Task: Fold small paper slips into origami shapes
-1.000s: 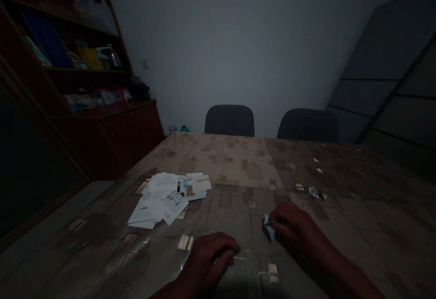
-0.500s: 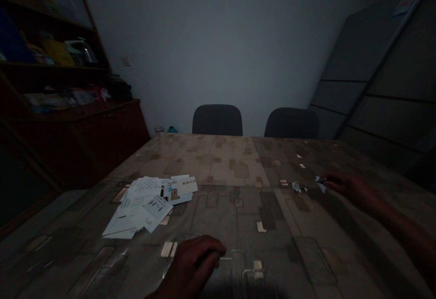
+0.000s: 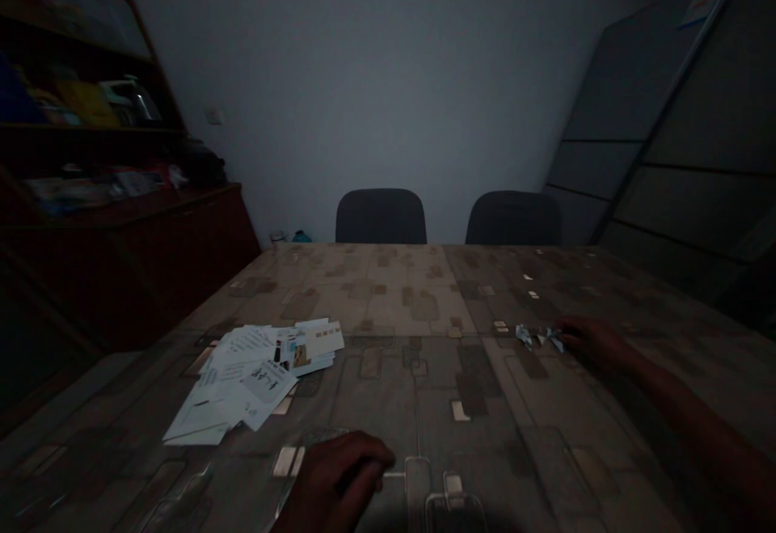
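My right hand [image 3: 591, 344] reaches across the table at the right, its fingers closed on a small folded paper piece [image 3: 550, 340] just above or on the tablecloth. Just left of that lies another small crumpled or folded paper piece [image 3: 524, 336]. My left hand [image 3: 343, 472] rests near the front edge, loosely curled, with a gap between thumb and forefinger. Nothing shows in it, though its lower fingers are partly hidden. Left of centre, a fanned pile of white printed cards [image 3: 236, 375] overlaps on the cloth.
A patterned tablecloth [image 3: 388, 403] covers the table. Two dark chairs [image 3: 381, 216] stand behind its far edge. A wooden cabinet [image 3: 151, 234] with filled shelves is at the left, and a tall grey panelled piece [image 3: 606, 104] leans at the right. The room is dim.
My right hand has brought its folded paper piece slightly left and lower, beside the other piece. My left hand stays about in place. The whole view has shifted a little.
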Demonstrator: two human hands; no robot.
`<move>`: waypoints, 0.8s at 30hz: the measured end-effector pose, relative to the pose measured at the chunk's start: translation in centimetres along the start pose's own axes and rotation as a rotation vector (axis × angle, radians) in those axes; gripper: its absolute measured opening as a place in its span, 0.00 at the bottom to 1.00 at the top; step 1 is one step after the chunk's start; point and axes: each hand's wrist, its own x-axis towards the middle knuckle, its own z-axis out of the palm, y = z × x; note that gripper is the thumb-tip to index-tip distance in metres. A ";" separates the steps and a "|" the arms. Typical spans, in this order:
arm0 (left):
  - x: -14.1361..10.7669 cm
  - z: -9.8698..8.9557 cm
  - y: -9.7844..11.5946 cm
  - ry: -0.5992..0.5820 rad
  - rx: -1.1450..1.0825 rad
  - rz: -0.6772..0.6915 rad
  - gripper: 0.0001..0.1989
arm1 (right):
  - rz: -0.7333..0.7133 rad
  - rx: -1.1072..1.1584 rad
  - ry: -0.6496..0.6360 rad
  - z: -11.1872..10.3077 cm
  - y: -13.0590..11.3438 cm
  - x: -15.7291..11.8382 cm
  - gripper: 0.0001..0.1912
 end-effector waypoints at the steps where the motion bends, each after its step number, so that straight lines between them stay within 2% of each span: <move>1: 0.0 0.0 0.0 0.001 0.003 -0.006 0.09 | -0.004 0.005 -0.007 0.0 0.0 0.1 0.21; 12: -0.4 0.3 -0.4 -0.037 -0.019 -0.015 0.10 | -0.017 0.017 0.006 -0.2 1.4 0.5 0.14; 18: -0.1 0.1 -0.3 -0.038 -0.047 -0.009 0.09 | 0.039 -0.028 0.150 -1.7 1.4 -0.3 0.15; 21: -0.1 0.1 -0.1 -0.031 -0.044 -0.008 0.10 | 0.048 -0.056 0.261 -1.1 -0.8 -0.9 0.17; 24: -0.3 0.4 -0.1 -0.020 -0.029 -0.014 0.09 | -0.022 -0.034 0.282 1.7 -6.1 -1.8 0.17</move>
